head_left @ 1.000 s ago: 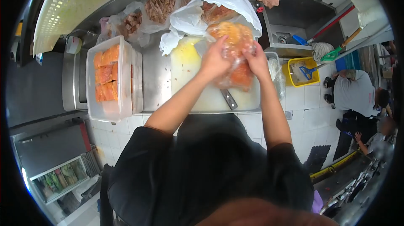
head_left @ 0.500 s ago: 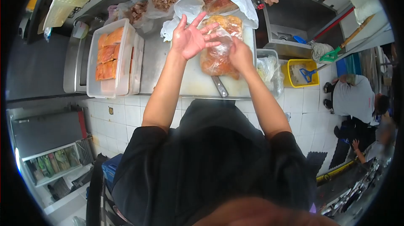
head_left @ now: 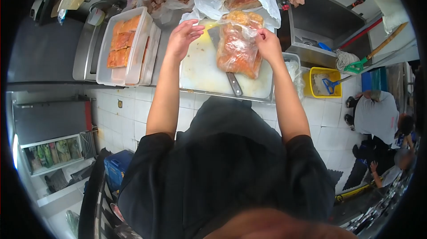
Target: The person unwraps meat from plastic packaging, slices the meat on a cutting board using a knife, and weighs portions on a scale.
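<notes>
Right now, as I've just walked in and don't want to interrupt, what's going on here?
A person in black is handling an orange-brown slab, apparently meat, in clear plastic wrap on a white cutting board. The right hand pinches the wrap near the slab's right edge; the left hand is open and empty, apart from it. A dark-handled knife sticks out at the near edge. A translucent plastic tub of orange pieces stands left of the board.

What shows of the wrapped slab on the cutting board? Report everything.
The wrapped slab looks like meat: orange-brown, yellowish at its far end, blocky, in clear, wrinkled plastic. It lies on the white cutting board, a knife partly beneath it, handle jutting from its near edge. The right hand pinches the plastic at its right side.
</notes>
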Motion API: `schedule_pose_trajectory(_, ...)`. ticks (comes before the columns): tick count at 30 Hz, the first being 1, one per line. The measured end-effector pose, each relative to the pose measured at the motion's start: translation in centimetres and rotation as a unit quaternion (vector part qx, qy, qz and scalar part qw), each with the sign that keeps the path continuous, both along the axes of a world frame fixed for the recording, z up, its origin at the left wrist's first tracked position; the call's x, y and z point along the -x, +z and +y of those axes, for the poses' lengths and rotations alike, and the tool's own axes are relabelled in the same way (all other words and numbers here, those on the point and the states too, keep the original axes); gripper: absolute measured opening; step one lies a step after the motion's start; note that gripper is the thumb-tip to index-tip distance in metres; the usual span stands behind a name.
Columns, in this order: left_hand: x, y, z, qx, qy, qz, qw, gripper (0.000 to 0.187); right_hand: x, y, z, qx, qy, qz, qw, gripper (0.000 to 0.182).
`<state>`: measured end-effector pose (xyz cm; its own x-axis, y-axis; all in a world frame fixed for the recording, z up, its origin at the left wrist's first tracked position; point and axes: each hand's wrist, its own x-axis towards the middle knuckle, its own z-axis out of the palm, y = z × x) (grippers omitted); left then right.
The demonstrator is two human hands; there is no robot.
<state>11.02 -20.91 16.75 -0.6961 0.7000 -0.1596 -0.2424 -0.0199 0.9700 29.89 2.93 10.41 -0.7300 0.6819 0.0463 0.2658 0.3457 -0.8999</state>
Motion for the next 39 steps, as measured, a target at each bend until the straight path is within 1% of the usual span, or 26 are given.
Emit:
schedule_pose_trajectory(1,-0.1,0.3,-0.2,0.002,0.03,-0.025,0.999,0.037,-0.6,0.7,-0.3,0.008,-0.001,-0.015,1.0,0.021)
schedule_pose_trajectory(5,-2.1,2.5,2.8,-0.011,0.02,0.025,0.999,0.037,-3.0,-0.7,0.4,0.062,0.009,0.003,0.998,0.021)
schedule_pose_trajectory(7,-4.1,4.6,5.6,-0.091,-0.089,0.07,0.989,0.038,-5.1,-0.4,0.6,0.06,0.0,0.016,0.998,0.022)
schedule_pose_trajectory(8,-5.3,5.6,7.1,-0.137,-0.157,0.053,0.977,0.04,-6.3,-0.3,0.7,0.06,-0.01,0.014,0.998,0.022)
schedule_pose_trajectory(10,-8.3,6.5,11.1,-0.223,-0.285,0.022,0.932,0.043,-9.2,-0.2,1.2,0.077,-0.042,0.049,0.995,0.021)
schedule_pose_trajectory(11,-10.2,6.3,13.4,-0.259,-0.339,0.011,0.904,0.044,-11.0,0.0,1.4,0.046,-0.057,0.053,0.996,0.021)
schedule_pose_trajectory(12,-12.3,5.7,15.6,-0.274,-0.398,-0.024,0.875,0.046,-12.9,-0.8,2.1,0.026,-0.08,0.023,0.996,0.021)
schedule_pose_trajectory(13,-14.5,4.5,17.9,-0.216,-0.455,-0.11,0.857,0.045,-14.8,-1.8,2.6,0.007,-0.097,-0.007,0.995,0.021)
schedule_pose_trajectory(14,-16.8,2.3,20.0,-0.06,-0.454,-0.032,0.888,0.044,-16.7,-2.4,2.6,0.008,-0.123,-0.021,0.992,0.022)
schedule_pose_trajectory(15,-18.5,-2.5,22.4,0.061,-0.463,0.399,0.789,0.047,-19.0,-2.7,2.2,0.008,-0.146,-0.036,0.989,0.024)
schedule_pose_trajectory(16,-21.3,-0.6,21.4,0.269,-0.465,0.613,0.579,0.053,-21.3,-2.6,1.8,-0.051,-0.148,-0.131,0.979,0.026)
schedule_pose_trajectory(17,-22.9,-3.1,21.4,0.238,-0.459,0.577,0.633,0.054,-24.1,-5.4,2.1,-0.072,-0.158,-0.166,0.971,0.027)
schedule_pose_trajectory(18,-23.9,-6.0,21.3,0.203,-0.453,0.536,0.683,0.056,-26.3,-5.6,1.2,-0.016,-0.183,-0.176,0.967,0.026)
schedule_pose_trajectory(22,-24.9,-7.8,20.7,0.219,-0.45,0.503,0.704,0.055,-34.5,-9.9,-2.0,0.04,-0.23,-0.255,0.938,0.024)
schedule_pose_trajectory(24,-24.2,-9.2,20.3,0.124,-0.427,0.457,0.77,0.05,-35.9,-11.0,-3.5,0.04,-0.233,-0.284,0.929,0.022)
schedule_pose_trajectory(25,-23.6,-8.5,19.8,0.123,-0.425,0.458,0.771,0.05,-36.4,-12.1,-4.0,0.043,-0.237,-0.311,0.919,0.02)
schedule_pose_trajectory(26,-23.0,-7.9,19.0,0.08,-0.406,0.44,0.797,0.045,-36.3,-13.4,-4.3,0.04,-0.237,-0.311,0.92,0.02)
schedule_pose_trajectory(28,-21.4,-5.4,16.7,0.029,-0.382,0.423,0.821,0.041,-36.4,-17.3,-4.7,0.19,-0.214,-0.217,0.933,0.015)
schedule_pose_trajectory(29,-20.2,-3.7,15.0,0.062,-0.4,0.371,0.836,0.036,-35.5,-18.3,-5.2,0.141,-0.18,-0.281,0.932,0.013)
schedule_pose_trajectory(30,-18.9,-2.6,12.9,0.094,-0.414,0.318,0.848,0.031,-34.5,-19.5,-5.9,0.088,-0.144,-0.344,0.924,0.011)
schedule_pose_trajectory(32,-16.0,-2.8,7.8,0.04,-0.373,0.321,0.87,0.027,-34.1,-25.3,-7.3,0.235,-0.115,-0.302,0.917,0.014)
schedule_pose_trajectory(34,-12.6,-3.5,1.4,-0.031,-0.299,0.371,0.879,0.027,-30.9,-24.3,-10.1,0.344,-0.086,-0.302,0.885,0.016)
schedule_pose_trajectory(36,-9.4,-3.5,-6.0,-0.019,-0.246,0.334,0.91,0.029,-27.4,-23.7,-13.3,0.38,-0.073,-0.388,0.837,0.018)
schedule_pose_trajectory(37,-7.9,-3.0,-10.3,0.036,-0.234,0.29,0.927,0.03,-25.8,-23.7,-14.7,0.369,-0.028,-0.45,0.813,0.021)
schedule_pose_trajectory(38,-6.7,-2.7,-14.9,0.092,-0.226,0.244,0.939,0.032,-24.9,-25.6,-15.3,0.367,-0.03,-0.449,0.814,0.021)
schedule_pose_trajectory(39,-6.0,-3.3,-19.4,0.103,-0.177,0.243,0.948,0.032,-25.0,-28.6,-15.6,0.338,0.097,-0.492,0.797,0.022)
